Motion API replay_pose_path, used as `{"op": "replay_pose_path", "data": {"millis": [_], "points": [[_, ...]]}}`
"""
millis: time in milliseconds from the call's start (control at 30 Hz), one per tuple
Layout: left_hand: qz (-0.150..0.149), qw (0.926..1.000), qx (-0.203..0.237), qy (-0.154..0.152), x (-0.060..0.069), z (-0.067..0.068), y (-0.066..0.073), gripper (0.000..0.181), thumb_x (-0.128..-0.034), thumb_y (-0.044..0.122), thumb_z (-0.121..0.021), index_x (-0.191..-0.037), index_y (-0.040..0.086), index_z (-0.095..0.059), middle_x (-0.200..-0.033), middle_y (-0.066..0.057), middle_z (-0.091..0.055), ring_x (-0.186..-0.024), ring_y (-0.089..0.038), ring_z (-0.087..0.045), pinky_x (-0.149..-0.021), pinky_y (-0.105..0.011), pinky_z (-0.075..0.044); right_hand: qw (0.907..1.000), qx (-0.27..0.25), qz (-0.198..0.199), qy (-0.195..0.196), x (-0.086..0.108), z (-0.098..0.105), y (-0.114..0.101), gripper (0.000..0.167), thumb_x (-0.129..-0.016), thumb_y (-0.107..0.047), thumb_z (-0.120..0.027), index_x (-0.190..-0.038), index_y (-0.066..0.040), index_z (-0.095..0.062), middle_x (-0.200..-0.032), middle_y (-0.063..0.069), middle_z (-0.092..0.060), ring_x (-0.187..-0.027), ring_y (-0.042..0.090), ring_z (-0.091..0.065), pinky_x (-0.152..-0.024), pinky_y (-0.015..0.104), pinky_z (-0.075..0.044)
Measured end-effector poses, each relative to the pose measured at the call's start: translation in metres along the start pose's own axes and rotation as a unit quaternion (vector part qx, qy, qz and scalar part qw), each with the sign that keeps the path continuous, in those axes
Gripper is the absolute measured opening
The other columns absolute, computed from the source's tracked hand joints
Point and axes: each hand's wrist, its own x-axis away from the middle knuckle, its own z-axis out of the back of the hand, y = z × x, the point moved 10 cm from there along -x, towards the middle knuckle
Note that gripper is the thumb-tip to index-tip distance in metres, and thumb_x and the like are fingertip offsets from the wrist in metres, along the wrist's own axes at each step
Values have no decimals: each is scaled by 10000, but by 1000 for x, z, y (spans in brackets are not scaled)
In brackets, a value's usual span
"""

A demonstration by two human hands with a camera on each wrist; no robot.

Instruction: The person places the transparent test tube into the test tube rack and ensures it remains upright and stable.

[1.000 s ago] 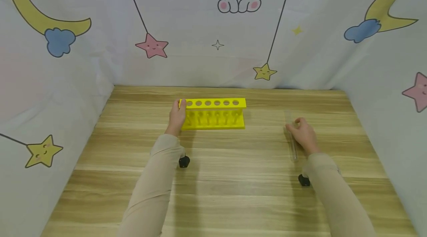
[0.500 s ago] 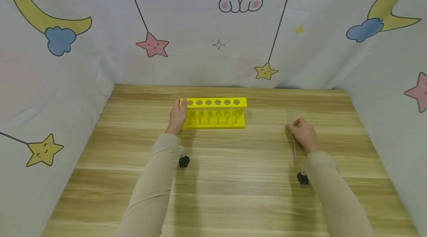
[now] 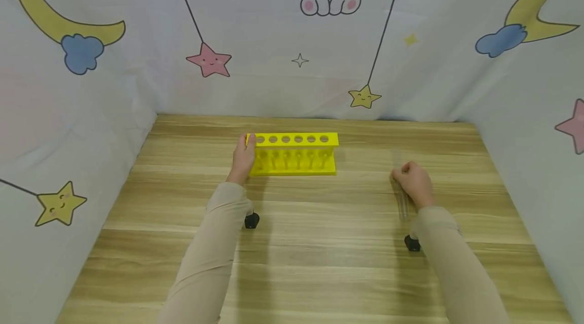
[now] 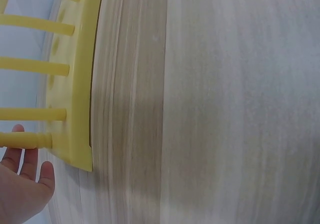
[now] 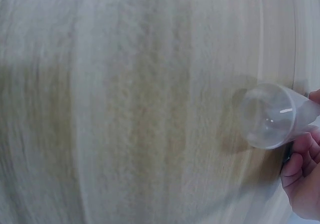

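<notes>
Rack (image 3: pixel 293 156): gripped its end with left hand (image 3: pixel 243 159), pinched tube (image 5: pixel 272 116) near mid-length with right hand (image 3: pixel 415 182), and likely did best to squeeze it lightly.

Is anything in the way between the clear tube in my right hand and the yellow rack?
Nothing visible is. Between the clear tube in your right hand and the yellow rack, only bare table shows. Your left hand holds the rack's left end, off that path.

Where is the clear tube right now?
In the head view, the clear tube is at right, pinched in the right grip over the wooden table, with the yellow rack to its left.
</notes>
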Motion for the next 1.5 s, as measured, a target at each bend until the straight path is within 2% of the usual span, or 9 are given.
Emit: {"op": "replay_pose_path", "data": {"millis": [133,667,933,1267,1500], "points": [[-50,10000,-29,-36,0,0,1,661,-917,526,-221,-1398,76,-170,-1461,-132,-196,-1340,-282,-188,-1093,-413,-184,9999,45,58,131,-1,1,1,361,-845,-322,-459,-981,10,-496,-940,191,-553,-750,271,-503,-580,301,-402],[-95,9999,-99,-93,-1,-1,2,635,-930,498,-215,-1398,72,-162,-1458,-144,-200,-1336,-294,-194,-1088,-428,-189,9998,-76,88,157,0,2,2,343,-851,-293,-465,-979,24,-496,-901,181,-561,-708,243,-502,-550,271,-395],[-352,9993,-122,-25,2,0,8,557,-938,467,-217,-1363,108,-239,-1426,-139,-279,-1308,-305,-257,-1064,-451,-232,9994,-154,160,261,0,5,3,362,-845,-295,-474,-973,43,-500,-900,198,-569,-731,268,-517,-571,288,-417],[-334,9994,-128,-16,2,-1,7,558,-939,468,-208,-1365,109,-234,-1415,-137,-300,-1310,-295,-256,-1067,-448,-228,9987,-348,221,285,1,7,3,398,-852,-311,-499,-998,59,-505,-948,227,-569,-763,277,-528,-582,276,-432],[-385,9990,-210,90,1,1,6,571,-936,477,-204,-1360,97,-246,-1395,-154,-330,-1288,-307,-293,-1054,-450,-253,9975,-472,371,377,5,14,-7,393,-852,-302,-511,-990,66,-505,-989,260,-568,-806,305,-552,-599,302,-451]]}}
